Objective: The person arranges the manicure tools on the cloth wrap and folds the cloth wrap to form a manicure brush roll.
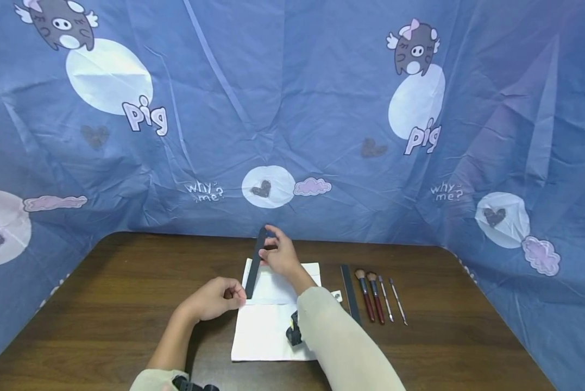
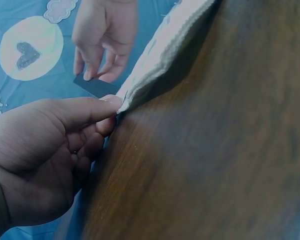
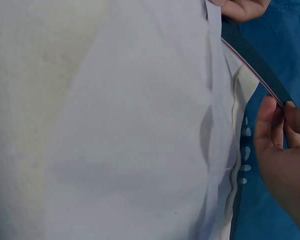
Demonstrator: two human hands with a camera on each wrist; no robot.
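A white cloth pouch [image 1: 265,336] lies flat on the table, its opening across the middle. My left hand [image 1: 219,298] pinches the left corner of that opening between thumb and fingers, lifting the cloth edge in the left wrist view [image 2: 162,55]. Between thumb and fingertips, my right hand [image 1: 281,254] holds the far end of a dark nail file [image 1: 256,266]. The file slants over the upper part of the pouch, its near end right at the opening beside the left fingertips. A pale pink line runs along the file's edge [image 3: 255,70] in the right wrist view.
Right of the pouch lie a second dark nail file [image 1: 350,290], two makeup brushes [image 1: 368,300] with red handles, and two slim metal tools [image 1: 390,304]. A white tab with a snap [image 1: 337,296] sticks out near the right sleeve. A blue printed curtain [image 1: 282,119] hangs behind the table.
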